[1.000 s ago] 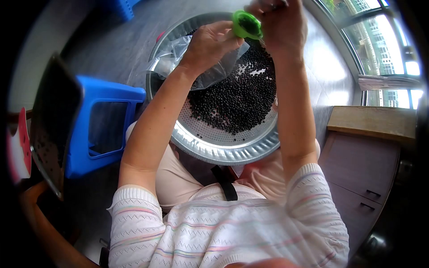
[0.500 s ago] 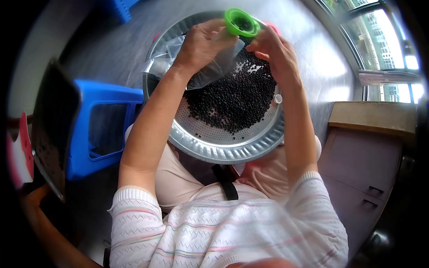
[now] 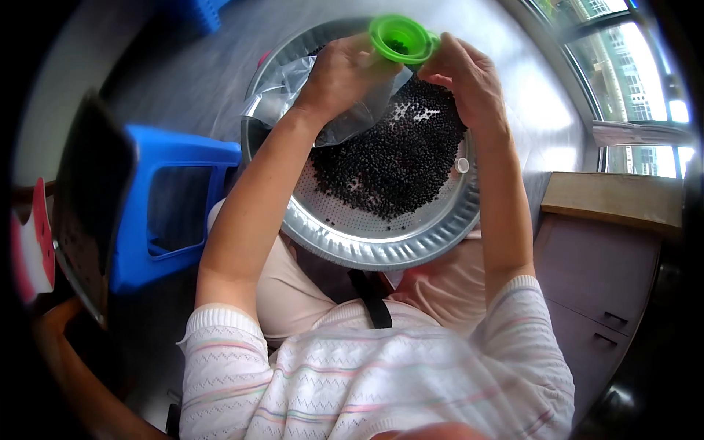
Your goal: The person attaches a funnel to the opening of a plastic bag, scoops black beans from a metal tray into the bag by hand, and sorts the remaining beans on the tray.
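My left hand [image 3: 345,77] is closed around the underside of a green funnel [image 3: 400,40] with some small black beans in its bowl. Whatever is beneath the funnel is hidden by the fingers. Fingers of my right hand [image 3: 469,84] are pinched at the small tab on the funnel's right side. Below both hands is a round metal basin [image 3: 367,253] with a perforated tray holding many black beans [image 3: 392,161]. A clear plastic bag [image 3: 275,99] lies over the basin's left part, under my left hand. A small white cap [image 3: 461,166] sits at the tray's right edge.
A blue plastic stool [image 3: 132,213] stands left of the basin, beside a dark panel [image 3: 92,198]. Another blue item [image 3: 202,13] is at the top left. A low cabinet [image 3: 594,257] stands at the right, below a window [image 3: 623,73].
My right hand has come down from above the funnel to its right side. The funnel has tilted and turned its opening upward. The white cap, earlier hidden by my right arm, now shows.
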Motion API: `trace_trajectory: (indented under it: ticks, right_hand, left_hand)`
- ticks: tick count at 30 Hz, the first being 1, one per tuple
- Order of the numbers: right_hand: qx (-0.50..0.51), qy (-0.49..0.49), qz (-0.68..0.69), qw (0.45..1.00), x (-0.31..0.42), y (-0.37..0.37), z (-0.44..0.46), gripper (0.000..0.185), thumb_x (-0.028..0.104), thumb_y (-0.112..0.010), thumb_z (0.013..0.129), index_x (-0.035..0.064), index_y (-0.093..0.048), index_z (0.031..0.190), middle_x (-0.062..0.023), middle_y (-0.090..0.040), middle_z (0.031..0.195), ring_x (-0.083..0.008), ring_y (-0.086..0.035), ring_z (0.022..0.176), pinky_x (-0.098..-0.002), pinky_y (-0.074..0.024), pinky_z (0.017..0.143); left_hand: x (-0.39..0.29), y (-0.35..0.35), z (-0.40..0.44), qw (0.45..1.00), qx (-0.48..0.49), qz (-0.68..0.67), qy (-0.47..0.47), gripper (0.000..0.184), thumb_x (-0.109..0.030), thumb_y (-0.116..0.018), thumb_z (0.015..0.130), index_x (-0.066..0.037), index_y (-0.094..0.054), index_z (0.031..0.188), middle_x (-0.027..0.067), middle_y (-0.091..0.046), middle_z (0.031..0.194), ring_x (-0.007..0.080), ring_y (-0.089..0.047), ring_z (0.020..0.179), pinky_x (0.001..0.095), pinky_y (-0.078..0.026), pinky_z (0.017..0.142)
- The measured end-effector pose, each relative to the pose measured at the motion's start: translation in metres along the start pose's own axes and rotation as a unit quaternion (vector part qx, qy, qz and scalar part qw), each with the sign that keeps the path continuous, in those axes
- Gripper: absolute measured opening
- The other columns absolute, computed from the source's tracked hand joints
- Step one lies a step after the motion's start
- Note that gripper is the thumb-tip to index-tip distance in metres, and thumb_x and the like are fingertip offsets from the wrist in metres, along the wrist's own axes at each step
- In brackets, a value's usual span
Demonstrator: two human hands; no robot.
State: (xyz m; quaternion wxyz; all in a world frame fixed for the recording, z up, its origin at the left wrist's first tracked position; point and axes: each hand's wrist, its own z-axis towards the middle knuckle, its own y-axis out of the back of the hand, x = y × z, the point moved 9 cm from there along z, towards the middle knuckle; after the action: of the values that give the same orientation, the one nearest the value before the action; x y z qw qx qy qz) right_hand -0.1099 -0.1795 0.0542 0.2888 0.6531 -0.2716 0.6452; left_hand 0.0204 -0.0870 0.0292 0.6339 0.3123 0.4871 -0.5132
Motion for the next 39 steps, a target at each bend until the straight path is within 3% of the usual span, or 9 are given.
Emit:
trace_trajectory:
  ticks: [3, 6, 11, 20, 27, 31, 33, 36, 39]
  right_hand:
    - [0.000, -0.033, 0.040, 0.999, -0.028, 0.021, 0.004, 0.036, 0.034, -0.050, 0.094, 0.0022, -0.063, 0.102, -0.0091, -0.066, 0.093, -0.0182, -0.064, 0.085, -0.0332, -0.0517, 0.072]
    - [-0.090, -0.037, -0.271, 0.958, -0.101, 0.063, 0.024, 0.038, 0.040, -0.056, 0.089, 0.0083, -0.063, 0.108, -0.0052, -0.065, 0.091, -0.0187, -0.065, 0.083, -0.0317, -0.0503, 0.071]
    - [-0.116, 0.008, -0.539, 0.834, -0.155, 0.049, -0.009, 0.031, 0.040, -0.055, 0.085, 0.0189, -0.067, 0.103, -0.0011, -0.055, 0.123, -0.0261, -0.043, 0.121, -0.0488, -0.0336, 0.096]
    - [0.037, 0.159, -0.523, 0.836, -0.137, -0.076, -0.107, 0.039, 0.037, -0.063, 0.080, 0.0076, -0.061, 0.105, -0.0107, -0.054, 0.118, -0.0295, -0.043, 0.115, -0.0423, -0.0333, 0.094]
    - [0.169, 0.163, -0.578, 0.781, -0.160, -0.096, -0.120, 0.020, 0.031, -0.059, 0.082, 0.0113, -0.055, 0.086, -0.0035, -0.054, 0.091, -0.0222, -0.055, 0.091, -0.0361, -0.0483, 0.067]
    - [0.074, 0.141, -0.503, 0.849, -0.144, -0.071, -0.098, 0.028, 0.032, -0.056, 0.088, 0.0072, -0.057, 0.075, -0.0091, -0.060, 0.070, -0.0308, -0.061, 0.066, -0.0388, -0.0506, 0.056]
    - [0.020, -0.011, -0.287, 0.958, -0.149, -0.042, -0.086, 0.032, 0.033, -0.056, 0.089, 0.0035, -0.057, 0.075, -0.0048, -0.056, 0.062, -0.0213, -0.057, 0.053, -0.0335, -0.0464, 0.050]
    - [-0.020, -0.207, 0.042, 0.977, -0.122, -0.022, -0.078, 0.034, 0.031, -0.057, 0.090, 0.0031, -0.055, 0.072, 0.0003, -0.048, 0.058, -0.0093, -0.044, 0.047, -0.0275, -0.0372, 0.042]
    - [-0.011, -0.085, 0.233, 0.969, -0.059, -0.008, -0.043, 0.031, 0.029, -0.058, 0.090, 0.0046, -0.056, 0.072, -0.0002, -0.048, 0.059, -0.0079, -0.043, 0.045, -0.0232, -0.0350, 0.041]
  left_hand:
    - [0.000, -0.002, 0.001, 1.000, 0.001, -0.015, -0.002, 0.026, -0.010, -0.072, 0.080, -0.008, -0.066, 0.105, -0.0035, -0.065, 0.098, 0.0058, -0.057, 0.094, 0.0230, -0.046, 0.084]
    - [0.001, -0.001, 0.001, 1.000, -0.001, -0.026, -0.009, 0.026, -0.011, -0.072, 0.080, -0.009, -0.066, 0.105, -0.0034, -0.065, 0.098, 0.0056, -0.057, 0.093, 0.0224, -0.046, 0.083]
    - [-0.001, 0.001, 0.002, 1.000, -0.003, 0.022, -0.009, 0.025, -0.011, -0.072, 0.079, -0.010, -0.067, 0.103, -0.0037, -0.065, 0.097, 0.0054, -0.058, 0.091, 0.0214, -0.047, 0.081]
    - [0.004, 0.002, 0.004, 0.997, 0.003, -0.075, -0.009, 0.024, -0.009, -0.073, 0.078, -0.009, -0.067, 0.101, -0.0037, -0.066, 0.096, 0.0059, -0.059, 0.090, 0.0216, -0.046, 0.082]
    - [0.008, -0.007, 0.000, 0.993, 0.017, -0.109, 0.044, 0.024, 0.000, -0.066, 0.082, -0.006, -0.065, 0.105, -0.0001, -0.065, 0.102, 0.0083, -0.059, 0.091, 0.0228, -0.049, 0.081]
    - [0.006, -0.003, 0.004, 0.996, 0.006, -0.087, 0.034, 0.024, 0.002, -0.065, 0.082, -0.006, -0.066, 0.105, -0.0008, -0.065, 0.102, 0.0073, -0.059, 0.091, 0.0212, -0.047, 0.080]
    - [0.006, 0.000, 0.003, 0.995, 0.006, -0.093, 0.029, 0.025, 0.003, -0.065, 0.082, -0.007, -0.066, 0.105, -0.0006, -0.065, 0.103, 0.0078, -0.059, 0.092, 0.0222, -0.046, 0.082]
    - [0.003, -0.001, 0.004, 0.995, 0.013, -0.099, 0.020, 0.026, 0.002, -0.065, 0.082, -0.007, -0.066, 0.106, -0.0006, -0.065, 0.102, 0.0080, -0.059, 0.092, 0.0225, -0.046, 0.082]
    - [0.000, 0.000, 0.006, 0.995, 0.008, -0.093, 0.021, 0.027, 0.005, -0.064, 0.082, -0.007, -0.065, 0.107, -0.0015, -0.065, 0.104, 0.0067, -0.058, 0.094, 0.0217, -0.046, 0.082]
